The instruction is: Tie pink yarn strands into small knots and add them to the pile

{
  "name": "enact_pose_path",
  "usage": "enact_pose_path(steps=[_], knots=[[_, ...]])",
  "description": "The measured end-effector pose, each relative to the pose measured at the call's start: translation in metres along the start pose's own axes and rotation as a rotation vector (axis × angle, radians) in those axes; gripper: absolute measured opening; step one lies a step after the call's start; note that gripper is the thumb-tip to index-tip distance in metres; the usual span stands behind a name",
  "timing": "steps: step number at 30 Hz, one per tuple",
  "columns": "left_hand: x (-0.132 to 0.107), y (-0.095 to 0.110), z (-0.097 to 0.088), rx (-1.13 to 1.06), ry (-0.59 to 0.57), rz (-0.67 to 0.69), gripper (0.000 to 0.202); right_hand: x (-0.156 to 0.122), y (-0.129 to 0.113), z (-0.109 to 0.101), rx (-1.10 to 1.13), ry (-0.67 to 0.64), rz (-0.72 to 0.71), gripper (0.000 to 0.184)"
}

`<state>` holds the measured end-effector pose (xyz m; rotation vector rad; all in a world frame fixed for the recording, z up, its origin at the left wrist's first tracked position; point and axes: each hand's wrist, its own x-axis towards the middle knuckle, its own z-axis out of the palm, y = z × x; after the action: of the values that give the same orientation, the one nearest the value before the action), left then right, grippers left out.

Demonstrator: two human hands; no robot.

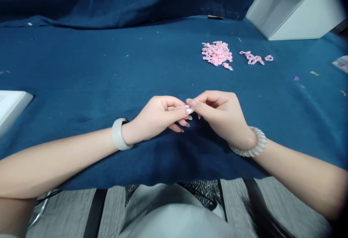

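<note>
Close together above the near part of the blue cloth, both hands pinch one small pink cord piece (182, 106). My left hand (154, 118) has its thumb and index finger closed on it, the other fingers curled below. From the right, my right hand (224, 114) grips the other end between thumb and fingertips, which touch the left fingertips. Most of the piece is hidden by the fingers. Beyond the hands lies a pile of pink knotted cord loops (217, 53). To its right sit a smaller cluster of the same loops (255, 58) and a single loop (268, 58).
A white box (304, 20) stands at the far right. At the left edge is the corner of a white box-like object (13, 109). A purple scrap (296, 78), a yellow scrap (314, 73) and a clear plastic bag (341, 64) lie on the right side of the blue cloth (81, 60).
</note>
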<state>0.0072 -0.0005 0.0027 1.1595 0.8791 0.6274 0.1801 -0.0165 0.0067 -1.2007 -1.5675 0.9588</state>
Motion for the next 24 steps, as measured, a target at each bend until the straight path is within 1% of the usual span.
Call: enact_pose_path(steps=[7,13,16,19,24], knots=[[0.0001,-0.0034,-0.0033,-0.035,0.030,0.016,0.018,0.0009,-0.0002,0.0009,-0.012,0.017,0.005,0.018],[-0.0023,-0.0053,-0.0043,-0.032,0.048,0.030,0.018,0.0016,0.0009,-0.0002,0.029,-0.080,0.042,0.018],[-0.0020,-0.0058,-0.0051,-0.023,0.035,0.023,0.020,0.0014,0.0027,-0.0007,0.020,-0.110,0.051,0.021],[-0.0011,-0.0059,-0.0047,-0.029,0.034,0.023,0.022,0.0020,0.0036,-0.0013,-0.041,-0.109,0.037,0.021],[-0.0005,-0.0043,-0.0026,-0.105,0.084,0.004,0.033,0.0042,0.0032,-0.0026,-0.056,-0.073,-0.001,0.020]])
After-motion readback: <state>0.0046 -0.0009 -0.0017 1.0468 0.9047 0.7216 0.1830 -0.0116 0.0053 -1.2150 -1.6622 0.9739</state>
